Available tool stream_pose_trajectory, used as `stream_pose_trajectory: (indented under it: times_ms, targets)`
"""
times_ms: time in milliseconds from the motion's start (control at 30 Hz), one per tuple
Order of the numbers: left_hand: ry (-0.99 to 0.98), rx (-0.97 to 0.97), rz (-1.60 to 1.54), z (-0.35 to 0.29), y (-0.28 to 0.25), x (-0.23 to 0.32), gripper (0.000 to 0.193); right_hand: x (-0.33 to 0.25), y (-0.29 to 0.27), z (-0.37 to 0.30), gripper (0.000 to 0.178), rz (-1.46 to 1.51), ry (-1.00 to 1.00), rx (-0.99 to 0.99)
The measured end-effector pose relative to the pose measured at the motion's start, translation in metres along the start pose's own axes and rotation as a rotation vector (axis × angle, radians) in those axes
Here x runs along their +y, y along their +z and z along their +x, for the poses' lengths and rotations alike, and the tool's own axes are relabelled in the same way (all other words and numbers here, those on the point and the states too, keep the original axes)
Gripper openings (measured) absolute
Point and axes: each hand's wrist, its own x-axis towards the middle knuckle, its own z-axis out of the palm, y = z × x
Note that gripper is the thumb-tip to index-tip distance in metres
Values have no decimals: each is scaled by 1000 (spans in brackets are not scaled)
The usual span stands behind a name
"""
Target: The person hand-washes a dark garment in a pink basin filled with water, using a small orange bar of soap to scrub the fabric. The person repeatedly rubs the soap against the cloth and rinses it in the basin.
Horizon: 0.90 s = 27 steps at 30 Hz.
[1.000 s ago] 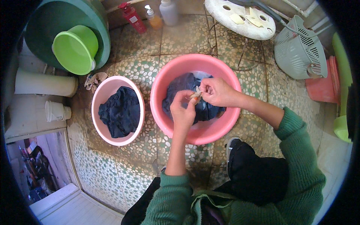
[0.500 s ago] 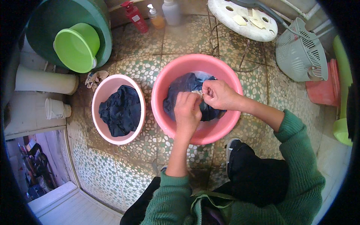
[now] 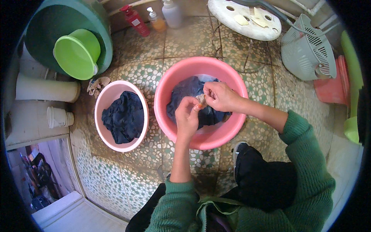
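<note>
Both my hands are over a large pink basin (image 3: 162, 91) on the tiled floor. Between them is a small, crumpled, pale piece of cloth (image 3: 201, 100), whose exact kind I cannot make out. My left hand (image 3: 187, 116) pinches its near side with thumb and fingers. On the far right side of it, the fingertips of my right hand (image 3: 221, 96) are closed on the cloth too. Beneath, dark blue clothes (image 3: 181, 92) lie soaking in cloudy water. To the left, a smaller pale pink basin (image 3: 99, 131) holds a heap of dark clothes (image 3: 123, 116).
A beige crumpled cloth (image 3: 99, 86) lies behind the small basin. Far left, a green bucket (image 3: 77, 58) sits inside a dark green tub (image 3: 42, 27). Pump bottles (image 3: 156, 22) line the back wall. A white stool (image 3: 247, 19) and grey basket (image 3: 307, 50) stand far right.
My left hand has turned, so its thumb now shows against the pale cloth. Both hands have shifted slightly left in the picture, as has most of the view.
</note>
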Motion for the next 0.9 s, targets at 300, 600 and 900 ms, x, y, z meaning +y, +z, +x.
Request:
stream_pose_trajectory:
  times_ms: [300, 600, 900]
  targets:
    - [-157, 32, -332, 2, 1, -6, 10, 13, -4, 4, 7, 79, 43, -3]
    - [355, 129, 615, 6, 16, 21, 14, 5, -7, -2, 10, 107, 152, -103]
    - [472, 125, 620, 3, 11, 19, 10, 15, -3, 0, 8, -22, 112, -48]
